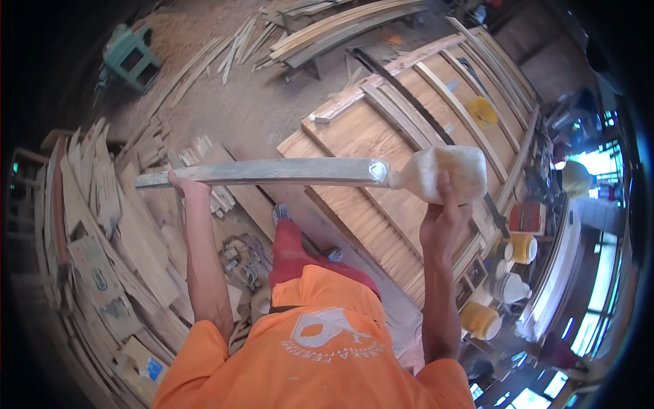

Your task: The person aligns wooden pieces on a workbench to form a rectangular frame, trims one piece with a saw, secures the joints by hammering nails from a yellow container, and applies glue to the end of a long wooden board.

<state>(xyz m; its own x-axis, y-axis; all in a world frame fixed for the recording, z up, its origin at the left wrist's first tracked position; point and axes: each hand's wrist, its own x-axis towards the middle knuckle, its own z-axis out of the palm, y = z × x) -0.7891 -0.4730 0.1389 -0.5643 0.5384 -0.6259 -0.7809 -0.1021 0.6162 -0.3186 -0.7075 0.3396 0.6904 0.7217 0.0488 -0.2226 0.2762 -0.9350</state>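
Note:
A long grey-brown wooden beam (272, 172) lies level across the view in front of me. My left hand (191, 185) is closed around it near its left end. My right hand (446, 208) grips a whitish, stained plastic bottle (453, 170), tipped on its side with its narrow neck pointing left. The neck is at the beam's right end, where a shiny white patch shows; I cannot tell whether they touch. Beneath the beam and bottle is a large wooden panel (347, 146) with battens across it.
Scrap boards (136, 245) are piled at the left. Yellow tubs (480, 320) and a white jug (509, 288) stand at the right. A yellow round container (482, 110) sits on the panel. Long planks (347, 31) rest on a support at the back, near a green stool (133, 58).

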